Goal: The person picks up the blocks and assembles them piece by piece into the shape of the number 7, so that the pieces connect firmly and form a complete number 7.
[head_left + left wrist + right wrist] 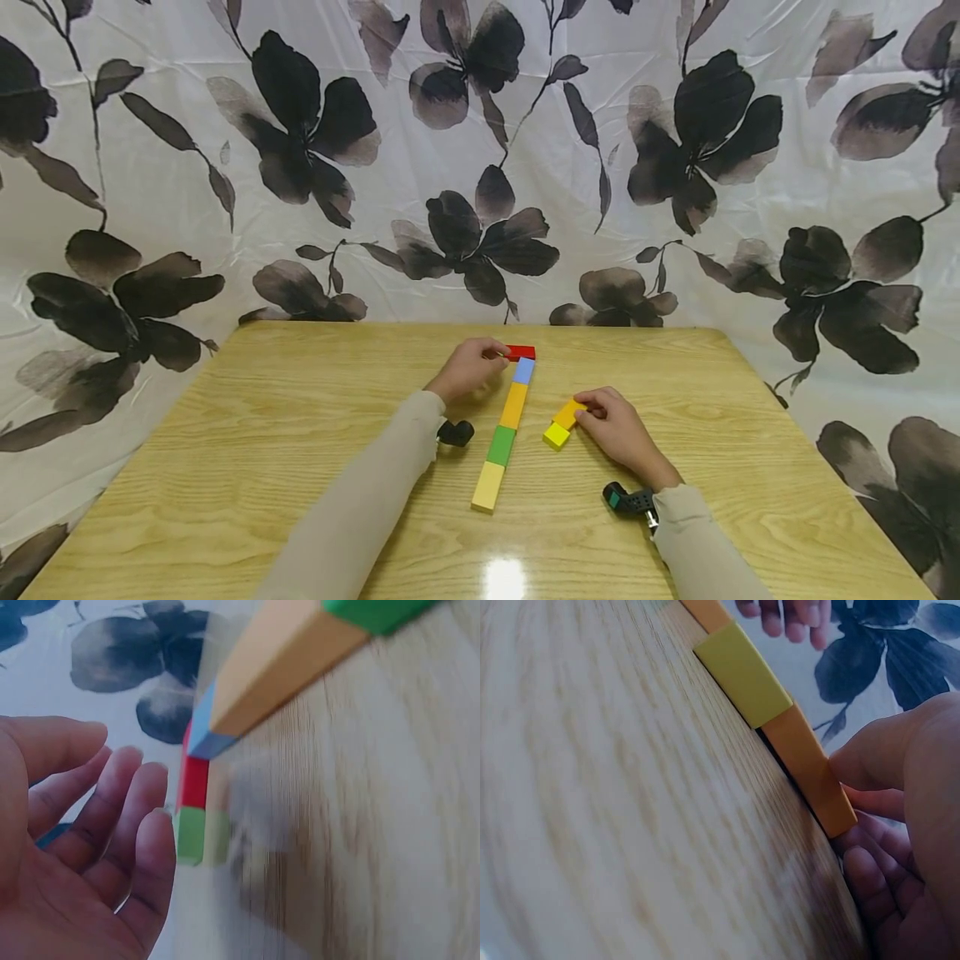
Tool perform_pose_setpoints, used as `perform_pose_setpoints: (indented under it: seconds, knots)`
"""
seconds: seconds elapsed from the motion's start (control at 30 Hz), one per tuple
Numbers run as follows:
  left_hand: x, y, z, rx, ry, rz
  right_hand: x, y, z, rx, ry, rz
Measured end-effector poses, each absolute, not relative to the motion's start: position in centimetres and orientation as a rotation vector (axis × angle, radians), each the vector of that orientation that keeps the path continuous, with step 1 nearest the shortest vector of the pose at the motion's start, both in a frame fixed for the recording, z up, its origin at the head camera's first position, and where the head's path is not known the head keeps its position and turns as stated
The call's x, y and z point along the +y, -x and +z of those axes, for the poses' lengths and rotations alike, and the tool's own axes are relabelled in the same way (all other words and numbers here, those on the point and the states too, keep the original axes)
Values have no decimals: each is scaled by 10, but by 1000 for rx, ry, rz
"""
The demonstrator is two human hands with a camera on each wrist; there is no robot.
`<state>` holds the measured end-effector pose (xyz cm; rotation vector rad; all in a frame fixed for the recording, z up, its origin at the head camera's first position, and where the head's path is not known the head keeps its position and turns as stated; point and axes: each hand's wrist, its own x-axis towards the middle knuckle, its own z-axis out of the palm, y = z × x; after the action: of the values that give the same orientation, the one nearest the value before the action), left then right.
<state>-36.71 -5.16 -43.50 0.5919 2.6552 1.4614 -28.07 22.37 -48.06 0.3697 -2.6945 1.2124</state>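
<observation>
A row of blocks runs away from me: pale yellow, green, orange, blue. Across its far end lies a red block, with a light green block at its left end; the hand hides the green one in the head view. My left hand is beside these two, fingers loosely bent and apart, nothing visibly held. To the right of the row, my right hand pinches a second orange block at one end. A yellow block touches its other end.
The blocks lie on a wooden table whose far edge meets a floral cloth. Dark wrist devices are worn on both wrists. A light glare lies on the table near me.
</observation>
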Motion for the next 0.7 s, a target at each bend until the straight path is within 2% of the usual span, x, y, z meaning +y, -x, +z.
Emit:
perform_pose_setpoints:
  seconds: [0.7]
  knots:
    - [-26,330,-423,2427,-774,1407,222,279,-482,-2684,-362,1214]
